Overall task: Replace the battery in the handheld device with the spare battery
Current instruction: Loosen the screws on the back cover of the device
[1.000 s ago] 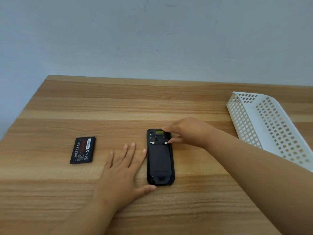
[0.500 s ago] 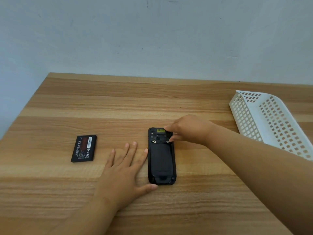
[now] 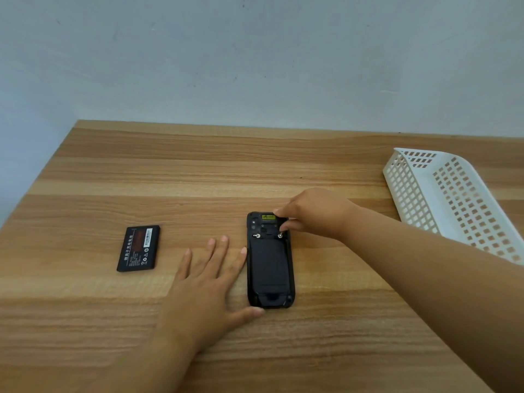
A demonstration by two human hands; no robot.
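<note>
A black handheld device lies face down on the wooden table, its back cover on, with two small metal latches near the top. My right hand reaches over its top right corner, thumb and forefinger pinched at the right latch. My left hand lies flat on the table with fingers spread, pressed against the device's left edge, thumb at its lower corner. The spare battery, black with a red label, rests flat on the table to the left, apart from both hands.
A white perforated plastic basket sits at the right edge of the table, close behind my right forearm. A pale wall stands behind the table's far edge.
Hands and device keep almost the same pose. My right thumb and forefinger have shifted slightly at the right latch; the view has drifted a little.
</note>
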